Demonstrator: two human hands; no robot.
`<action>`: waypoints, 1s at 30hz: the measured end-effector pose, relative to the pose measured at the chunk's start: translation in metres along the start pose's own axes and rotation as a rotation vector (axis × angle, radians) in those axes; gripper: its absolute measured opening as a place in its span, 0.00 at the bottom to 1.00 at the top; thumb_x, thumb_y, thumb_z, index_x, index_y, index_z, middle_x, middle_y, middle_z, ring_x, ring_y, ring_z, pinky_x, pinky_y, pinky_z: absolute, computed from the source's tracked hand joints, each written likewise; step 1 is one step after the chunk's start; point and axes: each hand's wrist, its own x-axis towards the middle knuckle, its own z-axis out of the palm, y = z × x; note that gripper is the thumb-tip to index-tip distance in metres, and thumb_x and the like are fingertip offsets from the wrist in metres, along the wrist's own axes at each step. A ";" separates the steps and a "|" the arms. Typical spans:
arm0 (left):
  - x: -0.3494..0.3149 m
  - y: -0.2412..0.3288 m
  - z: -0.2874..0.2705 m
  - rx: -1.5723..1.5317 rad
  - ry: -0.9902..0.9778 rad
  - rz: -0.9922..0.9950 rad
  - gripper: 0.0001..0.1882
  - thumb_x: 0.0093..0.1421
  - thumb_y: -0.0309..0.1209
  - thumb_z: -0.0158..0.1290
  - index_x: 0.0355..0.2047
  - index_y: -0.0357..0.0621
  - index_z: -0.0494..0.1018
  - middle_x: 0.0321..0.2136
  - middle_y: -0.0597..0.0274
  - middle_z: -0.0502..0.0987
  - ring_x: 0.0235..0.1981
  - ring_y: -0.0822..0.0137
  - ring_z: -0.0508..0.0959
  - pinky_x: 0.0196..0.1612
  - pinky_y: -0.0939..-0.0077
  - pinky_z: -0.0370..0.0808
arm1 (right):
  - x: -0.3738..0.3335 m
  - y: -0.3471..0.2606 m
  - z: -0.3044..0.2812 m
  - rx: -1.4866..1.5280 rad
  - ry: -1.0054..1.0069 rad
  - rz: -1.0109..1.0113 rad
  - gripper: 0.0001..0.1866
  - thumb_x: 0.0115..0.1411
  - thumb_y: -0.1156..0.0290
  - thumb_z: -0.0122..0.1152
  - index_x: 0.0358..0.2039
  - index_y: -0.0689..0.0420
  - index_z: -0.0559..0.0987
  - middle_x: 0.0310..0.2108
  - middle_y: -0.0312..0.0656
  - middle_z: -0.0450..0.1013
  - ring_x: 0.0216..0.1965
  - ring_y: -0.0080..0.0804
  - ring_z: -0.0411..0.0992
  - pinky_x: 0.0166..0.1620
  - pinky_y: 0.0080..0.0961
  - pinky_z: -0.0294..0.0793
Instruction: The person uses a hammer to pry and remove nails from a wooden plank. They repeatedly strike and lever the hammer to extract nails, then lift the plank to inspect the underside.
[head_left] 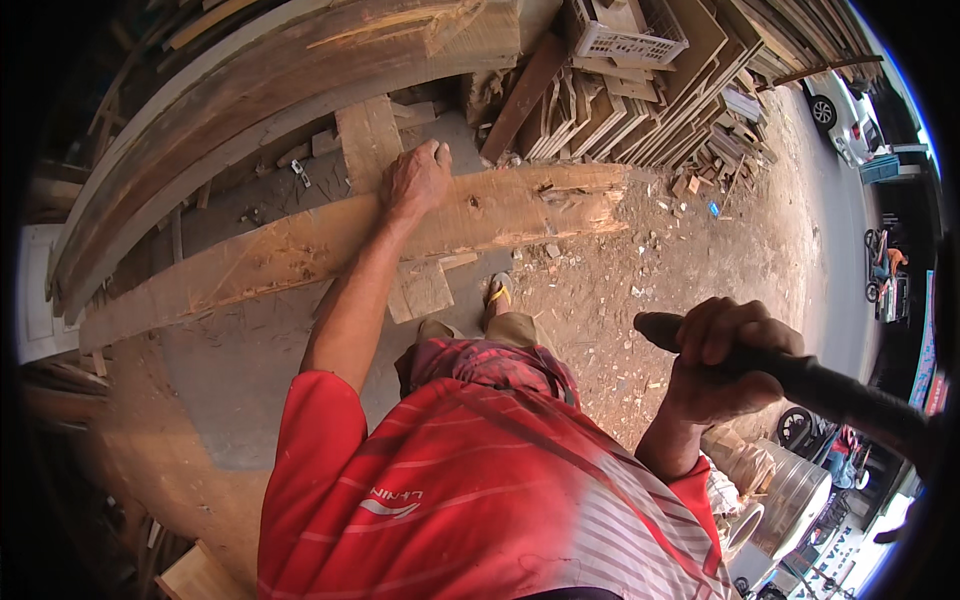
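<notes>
A long, thick wooden plank (330, 235) with rough, splintered damage at its right end lies across in front of me. My left hand (418, 180) is at its upper edge, arm stretched out, fingers curled over that far edge. Short boards (420, 290) lie crosswise beneath the plank. At the right, my right hand (725, 360) is raised, its fingers wrapped round a dark, thick tool handle (830, 385). The handle's narrow end points left; its other end runs off into the dark right rim, so the tool's head is hidden.
Large timber beams (290, 80) lie at the far left. A stack of boards (640, 110) with a white plastic crate (628, 38) stands beyond the plank. Wood scraps litter the dirt ground (650, 250). My sandalled foot (499, 293) is near the plank. A road (845, 260) with vehicles runs at right.
</notes>
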 end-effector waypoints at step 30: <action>0.009 0.005 0.013 -0.056 0.020 0.047 0.25 0.73 0.49 0.41 0.51 0.43 0.77 0.46 0.41 0.82 0.50 0.40 0.81 0.56 0.47 0.75 | -0.118 0.076 -0.020 -0.760 -0.214 1.260 0.26 0.72 0.47 0.55 0.35 0.63 0.72 0.23 0.44 0.70 0.27 0.33 0.70 0.33 0.38 0.71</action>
